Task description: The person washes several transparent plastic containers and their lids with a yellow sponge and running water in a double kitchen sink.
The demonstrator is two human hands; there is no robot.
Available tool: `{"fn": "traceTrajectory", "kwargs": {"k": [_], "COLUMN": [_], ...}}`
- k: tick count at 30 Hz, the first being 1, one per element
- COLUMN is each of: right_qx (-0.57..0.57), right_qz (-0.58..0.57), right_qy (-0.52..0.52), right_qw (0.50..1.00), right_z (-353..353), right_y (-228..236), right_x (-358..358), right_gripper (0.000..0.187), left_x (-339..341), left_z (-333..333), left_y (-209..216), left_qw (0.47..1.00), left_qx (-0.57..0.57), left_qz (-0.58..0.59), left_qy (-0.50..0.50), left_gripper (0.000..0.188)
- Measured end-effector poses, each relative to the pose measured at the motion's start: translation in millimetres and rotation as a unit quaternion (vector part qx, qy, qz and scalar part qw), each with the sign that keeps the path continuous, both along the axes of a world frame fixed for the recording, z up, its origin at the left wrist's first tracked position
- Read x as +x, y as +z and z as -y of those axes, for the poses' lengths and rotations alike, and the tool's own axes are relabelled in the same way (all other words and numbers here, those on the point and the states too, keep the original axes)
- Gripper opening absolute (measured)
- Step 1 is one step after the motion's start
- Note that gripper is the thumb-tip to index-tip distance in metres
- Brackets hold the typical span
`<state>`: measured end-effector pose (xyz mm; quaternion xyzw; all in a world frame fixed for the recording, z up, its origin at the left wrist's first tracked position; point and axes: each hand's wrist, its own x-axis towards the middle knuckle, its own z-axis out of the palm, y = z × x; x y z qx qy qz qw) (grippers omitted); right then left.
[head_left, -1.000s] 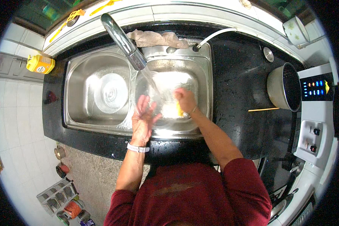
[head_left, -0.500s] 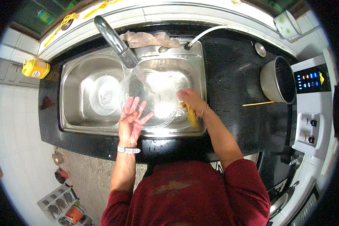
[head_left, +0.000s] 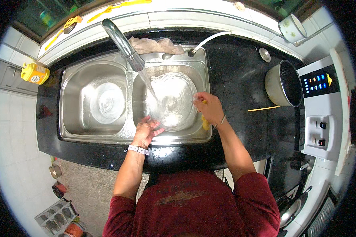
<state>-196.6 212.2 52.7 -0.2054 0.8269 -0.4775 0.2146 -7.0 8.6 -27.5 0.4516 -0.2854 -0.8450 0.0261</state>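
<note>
A clear round dish (head_left: 174, 98) is tilted in the right basin, under the stream from the tap (head_left: 134, 61). Whether it is a plate or a lid I cannot tell. Fingers of my left hand (head_left: 147, 131) close on its near left rim. At the right rim, my right hand (head_left: 209, 107) pinches the edge. A yellow cloth or sponge (head_left: 205, 122) hangs below the right palm, partly hidden by it. Another round, see-through piece (head_left: 107, 103) lies in the left basin.
The steel double sink (head_left: 129, 114) is set in a black counter (head_left: 241, 79). A beige rag (head_left: 156, 46) lies behind the tap. To the right are a pot (head_left: 279, 85), a thin orange stick (head_left: 264, 108) and a small metal cup (head_left: 265, 54); a yellow jug (head_left: 35, 74) stands left.
The clear dish has shifted right and is tilted differently under the water. My left hand has turned from palm-up to its near rim. My right hand has moved slightly right.
</note>
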Motion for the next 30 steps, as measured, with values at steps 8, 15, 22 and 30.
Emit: {"fn": "traceTrajectory", "kwargs": {"k": [8, 15, 22, 30], "right_qx": [0.017, -0.103, -0.043, 0.091], "right_qz": [-0.319, 0.073, 0.152, -0.185], "right_qy": [0.005, -0.191, -0.235, -0.177], "right_qw": [0.948, 0.974, 0.959, 0.962], "right_z": [15.0, -54.6, -132.0, -103.6], "right_y": [49.5, 38.7, 1.4, 60.9], "right_x": [31.6, -12.0, -30.5, -29.5], "right_gripper": [0.022, 0.020, 0.015, 0.044], "left_x": [-11.6, -25.6, -74.7, -103.0], "left_z": [-5.3, -14.2, -76.7, -106.2], "left_y": [11.6, 30.9, 15.7, 19.1], "left_qw": [0.987, 0.994, 0.973, 0.951], "left_qx": [-0.117, -0.025, 0.006, -0.139], "left_qz": [0.020, -0.046, -0.137, -0.132], "left_qy": [-0.105, -0.096, -0.188, -0.242], "left_gripper": [0.059, 0.048, 0.064, 0.037]}}
